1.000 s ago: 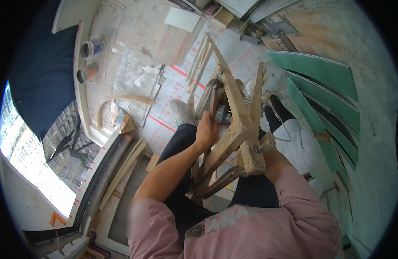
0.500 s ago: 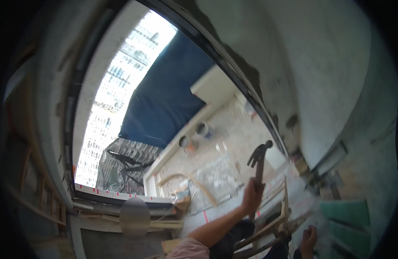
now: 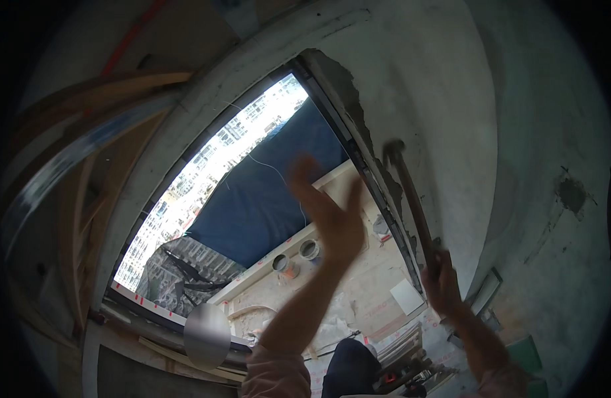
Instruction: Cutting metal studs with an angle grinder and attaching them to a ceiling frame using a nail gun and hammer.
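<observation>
My right hand point(image 3: 442, 285) grips a claw hammer point(image 3: 417, 209) low on its handle. The tool stands raised in front of the wall, its metal head uppermost and close to the broken plaster edge point(image 3: 389, 182) beside the window frame point(image 3: 358, 149). My left hand point(image 3: 329, 215) is lifted before the opening with nothing in it, thumb and fingers spread and smeared by motion. Behind it hangs a dark blue sheet point(image 3: 266, 192). Whether the hammer head touches the wall cannot be made out.
Past the opening, two buckets point(image 3: 287, 266) stand by a low ledge. Curved timber pieces point(image 3: 86, 192) line the left side. A dark patch point(image 3: 572, 192) marks the right wall. Slats and tools point(image 3: 402, 361) lie below, beside my dark-clothed knee point(image 3: 350, 368); a green object point(image 3: 526, 355) is at lower right.
The hammer has passed from my left hand to my right. Both hands have risen, and my left fingers have opened. The view has tilted upward, showing more of the wall and timber.
</observation>
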Demonstrator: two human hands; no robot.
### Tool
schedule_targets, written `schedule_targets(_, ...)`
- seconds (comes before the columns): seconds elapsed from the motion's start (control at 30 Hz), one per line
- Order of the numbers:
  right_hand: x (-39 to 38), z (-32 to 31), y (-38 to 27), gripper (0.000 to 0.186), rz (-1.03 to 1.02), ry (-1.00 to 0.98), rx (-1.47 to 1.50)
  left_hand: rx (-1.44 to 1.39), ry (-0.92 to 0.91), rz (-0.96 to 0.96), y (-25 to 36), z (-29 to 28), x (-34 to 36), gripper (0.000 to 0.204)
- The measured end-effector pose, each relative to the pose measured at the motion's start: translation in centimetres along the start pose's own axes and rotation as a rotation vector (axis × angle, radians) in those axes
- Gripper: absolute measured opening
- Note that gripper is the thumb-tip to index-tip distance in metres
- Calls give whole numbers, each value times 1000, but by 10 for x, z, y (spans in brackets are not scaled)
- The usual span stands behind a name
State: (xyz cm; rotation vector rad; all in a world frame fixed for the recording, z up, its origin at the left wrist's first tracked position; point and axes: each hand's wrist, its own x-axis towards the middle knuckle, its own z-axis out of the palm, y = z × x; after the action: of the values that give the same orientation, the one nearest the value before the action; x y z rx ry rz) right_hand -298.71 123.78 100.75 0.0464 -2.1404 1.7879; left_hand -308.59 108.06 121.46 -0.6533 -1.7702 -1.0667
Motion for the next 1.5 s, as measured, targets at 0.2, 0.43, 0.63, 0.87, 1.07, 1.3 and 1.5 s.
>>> schedule_targets(0.2, 90, 12, -102, 52, -463, -88, -92, 9, 84, 549, 99, -39, 232, 70)
schedule_targets(0.43, 146, 54, -234, 65, -591, -181, -308, -161, -666, 429, 152, -56, 295, 20)
schedule_targets(0.63, 214, 78, -279, 73, -772, 33, -395, -350, -917, 152, 132, -60, 334, 14)
schedule_targets(0.87, 237, 85, -274, 66, -805, 204, -432, -82, -695, 379, 146, -55, 296, 12)
schedule_targets(1.07, 237, 84, -281, 73, -758, 128, -445, -116, -731, 392, 142, -55, 300, 13)
schedule_targets(1.3, 247, 87, -282, 81, -642, 87, -480, -123, -752, 356, 145, -51, 302, 12)
schedule_targets(1.5, 246, 96, -266, 82, -730, 181, -421, -104, -689, 309, 147, -50, 289, 14)
